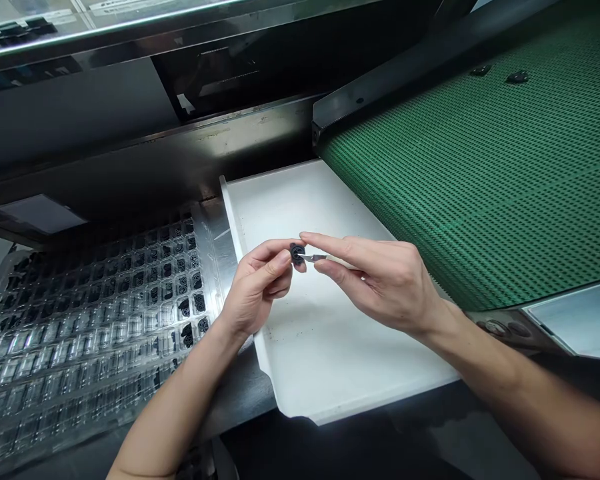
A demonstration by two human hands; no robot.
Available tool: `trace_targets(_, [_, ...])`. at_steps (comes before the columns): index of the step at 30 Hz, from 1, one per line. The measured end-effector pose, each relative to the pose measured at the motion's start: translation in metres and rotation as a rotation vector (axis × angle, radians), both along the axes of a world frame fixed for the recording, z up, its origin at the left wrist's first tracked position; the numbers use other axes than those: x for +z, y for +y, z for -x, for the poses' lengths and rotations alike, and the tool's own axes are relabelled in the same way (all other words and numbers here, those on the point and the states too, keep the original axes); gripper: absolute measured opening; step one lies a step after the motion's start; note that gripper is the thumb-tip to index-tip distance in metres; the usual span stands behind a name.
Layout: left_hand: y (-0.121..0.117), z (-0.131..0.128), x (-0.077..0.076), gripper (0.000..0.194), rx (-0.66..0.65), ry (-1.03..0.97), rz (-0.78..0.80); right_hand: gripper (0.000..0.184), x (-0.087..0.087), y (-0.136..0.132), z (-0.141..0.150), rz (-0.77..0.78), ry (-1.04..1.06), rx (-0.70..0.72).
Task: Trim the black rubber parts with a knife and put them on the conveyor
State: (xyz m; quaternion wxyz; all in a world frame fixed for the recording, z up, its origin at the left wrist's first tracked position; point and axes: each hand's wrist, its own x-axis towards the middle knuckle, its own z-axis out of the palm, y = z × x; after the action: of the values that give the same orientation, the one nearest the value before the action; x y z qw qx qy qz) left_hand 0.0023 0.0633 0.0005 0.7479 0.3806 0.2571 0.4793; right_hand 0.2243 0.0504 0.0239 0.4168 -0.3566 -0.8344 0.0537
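small rounded black part (295,251), pinched in left hand (257,283); fine detail unclear. right hand (387,277) grips knife (316,258), handle mostly hidden.

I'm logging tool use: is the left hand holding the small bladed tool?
No, the right hand holds the small bladed tool, while the left hand pinches a small black part.
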Motion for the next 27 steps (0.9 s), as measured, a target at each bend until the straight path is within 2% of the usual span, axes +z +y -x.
trace_targets(27, [0.0005,0.0004,-0.0005,0.02,-0.014,-0.027,0.017,0.036,0.0037,-0.0005,-0.0017,-0.001,-0.05,0.003])
